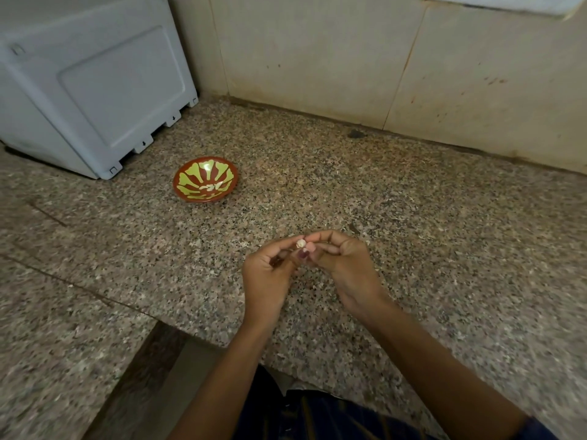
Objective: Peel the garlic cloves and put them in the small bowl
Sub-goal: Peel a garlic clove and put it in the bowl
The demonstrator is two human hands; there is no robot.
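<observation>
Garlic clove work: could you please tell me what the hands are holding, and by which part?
Both the left hand and right hand pinch one small garlic clove at their fingertips, one from each side, above the counter.

Counted on the granite counter

One small bowl holding about three peeled cloves; one garlic clove; two hands; one white appliance.
</observation>
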